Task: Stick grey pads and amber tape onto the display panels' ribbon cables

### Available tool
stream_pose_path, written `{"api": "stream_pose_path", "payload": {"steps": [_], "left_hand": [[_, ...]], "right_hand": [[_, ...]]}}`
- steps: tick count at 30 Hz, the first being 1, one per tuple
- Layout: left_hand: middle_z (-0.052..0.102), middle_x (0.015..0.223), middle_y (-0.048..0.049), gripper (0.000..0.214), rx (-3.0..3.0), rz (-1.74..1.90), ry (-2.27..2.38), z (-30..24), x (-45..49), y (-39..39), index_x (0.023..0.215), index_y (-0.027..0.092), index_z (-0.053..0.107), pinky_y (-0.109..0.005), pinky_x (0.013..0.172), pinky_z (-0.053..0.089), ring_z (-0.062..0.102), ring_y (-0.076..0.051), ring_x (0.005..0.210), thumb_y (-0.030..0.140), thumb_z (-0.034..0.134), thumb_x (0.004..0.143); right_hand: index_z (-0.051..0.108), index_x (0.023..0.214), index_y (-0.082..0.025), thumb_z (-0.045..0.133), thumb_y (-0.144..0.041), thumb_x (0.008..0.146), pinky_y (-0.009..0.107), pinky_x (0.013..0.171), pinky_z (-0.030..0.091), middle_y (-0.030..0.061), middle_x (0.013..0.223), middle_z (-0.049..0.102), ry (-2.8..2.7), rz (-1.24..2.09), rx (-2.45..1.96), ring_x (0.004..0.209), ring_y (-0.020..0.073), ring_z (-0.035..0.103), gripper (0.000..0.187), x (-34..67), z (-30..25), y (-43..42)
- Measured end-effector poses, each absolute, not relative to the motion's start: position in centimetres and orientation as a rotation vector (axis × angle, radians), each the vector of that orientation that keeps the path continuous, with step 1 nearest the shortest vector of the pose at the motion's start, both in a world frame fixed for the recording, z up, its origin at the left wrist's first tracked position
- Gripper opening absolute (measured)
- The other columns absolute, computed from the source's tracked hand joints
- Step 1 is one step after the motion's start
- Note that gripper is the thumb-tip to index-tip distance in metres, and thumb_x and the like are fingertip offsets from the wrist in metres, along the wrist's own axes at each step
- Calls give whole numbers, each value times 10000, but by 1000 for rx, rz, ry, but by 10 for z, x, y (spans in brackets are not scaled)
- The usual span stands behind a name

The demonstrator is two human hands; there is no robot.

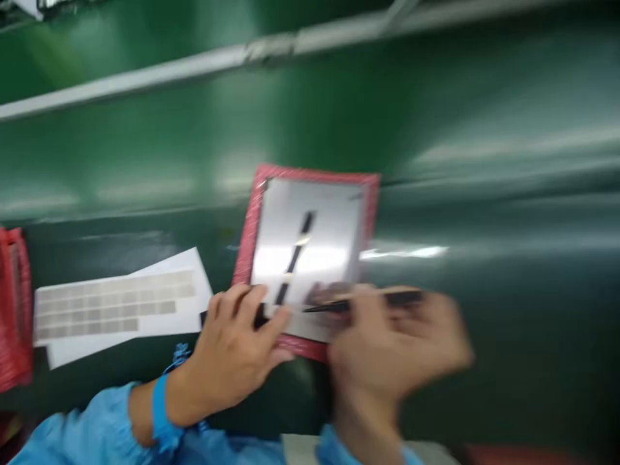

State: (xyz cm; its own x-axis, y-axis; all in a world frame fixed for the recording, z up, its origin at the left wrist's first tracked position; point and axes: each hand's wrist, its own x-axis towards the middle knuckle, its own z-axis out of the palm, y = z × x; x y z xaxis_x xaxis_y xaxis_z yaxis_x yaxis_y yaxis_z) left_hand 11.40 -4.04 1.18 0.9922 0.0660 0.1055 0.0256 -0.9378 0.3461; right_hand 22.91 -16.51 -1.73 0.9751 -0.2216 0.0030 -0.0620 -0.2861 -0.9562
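Note:
A flat silvery panel (329, 239) with a row of dark and pale segments (293, 258) down its middle lies on red bubble wrap (320, 173). My left hand (237, 342) rests palm down at the panel's lower left corner, its fingers apart and bent, the fingertips on the panel and wrap. A dark piece shows partly beneath those fingers. My right hand (392, 342), blurred by motion, is closed around slim, dark-tipped tweezers (334, 305). Their point reaches left over the lower part of the panel, close to the left index finger. Whether the tip touches anything, I cannot tell.
Left of the panel lie white sheets (121, 303) with rows of greyish rectangular stickers. More red bubble wrap (14, 310) sits at the far left edge. A pale rail (194, 68) crosses the glossy green table surface (310, 123) toward the back.

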Motion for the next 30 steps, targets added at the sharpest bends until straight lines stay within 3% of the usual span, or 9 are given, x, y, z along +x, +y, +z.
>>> {"api": "stream_pose_path", "payload": {"steps": [4,7,11,16,22,26,30], "left_hand": [[540,1553,-68,711,2959,311,115,-14,115,-42,1409,322,626,-510,1055,348,441,-358,1362,638,813,801],[538,1578,-22,718,2994,454,102,-31,118,-42,1430,355,621,-545,1107,289,442,-352,1389,717,746,822],[516,1599,-14,643,3018,513,215,-38,107,-39,1430,368,629,-576,1154,252,426,-347,1445,683,717,876],[529,1587,-45,523,3001,440,359,-35,97,-39,1416,329,652,-603,1180,291,433,-348,1472,571,682,954],[509,1596,-109,676,3022,314,49,-38,113,-41,1504,222,570,-621,1217,300,397,-373,1503,649,588,979],[511,1586,-142,729,3010,317,20,-35,115,-43,1514,179,552,-663,1176,325,419,-400,1475,676,555,981],[610,1481,-118,796,3109,319,81,-33,94,-50,1468,183,583,-604,1161,363,479,-368,1417,767,557,927]], "right_hand": [[515,815,-162,670,-507,906,238,544,473,12,697,552,10,-145,-1720,586,132,545,389,246,-42,-155],[507,836,-143,700,-502,934,215,569,490,2,723,547,-14,-179,-1642,614,105,540,419,258,-61,-150],[554,933,-109,649,-458,1021,181,582,484,-5,769,523,30,-134,-1569,634,72,510,373,259,-79,-144],[592,1046,-100,628,-444,1039,185,603,495,12,832,536,54,-88,-1575,673,77,514,346,261,-89,-139],[608,1132,-102,629,-454,1035,248,720,560,55,970,585,103,-181,-1643,814,117,581,366,268,-84,-136],[616,1106,-102,622,-483,1036,262,743,565,57,964,592,158,-190,-1698,824,122,590,388,262,-71,-140],[611,982,-109,690,-532,953,246,651,530,46,850,600,211,-89,-1742,714,121,574,431,240,-51,-154]]}}
